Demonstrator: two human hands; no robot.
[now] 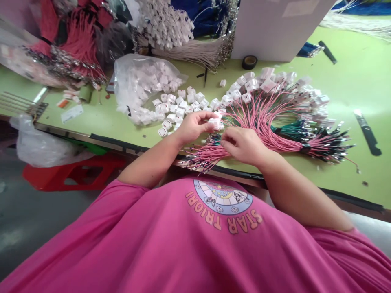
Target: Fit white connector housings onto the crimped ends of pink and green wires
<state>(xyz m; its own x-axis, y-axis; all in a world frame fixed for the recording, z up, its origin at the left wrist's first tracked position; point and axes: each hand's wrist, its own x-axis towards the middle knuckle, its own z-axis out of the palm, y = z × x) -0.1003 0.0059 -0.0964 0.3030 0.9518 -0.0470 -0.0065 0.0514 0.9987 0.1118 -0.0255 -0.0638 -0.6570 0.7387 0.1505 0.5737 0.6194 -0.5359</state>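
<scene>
My left hand [195, 127] pinches a white plastic connector housing [214, 123] between thumb and fingers. Just right of it, my right hand [241, 144] has its fingers curled together over a bundle of pink wires [210, 154] with metal-tipped ends; whatever lies between those fingertips is hidden. Loose white connector housings [180, 108] are heaped beyond my left hand. To the right, pink wires [258, 118] with white housings on their far ends fan out, and a black tie [304, 148] binds them. Green wires [290, 129] run among them.
A clear plastic bag [131, 77] of housings lies at back left. Behind stand a white box [275, 28], a black tape roll [249, 62] and bundled white wires [195, 51]. A knife [368, 132] lies at right. The table's front edge has a black strip [110, 140].
</scene>
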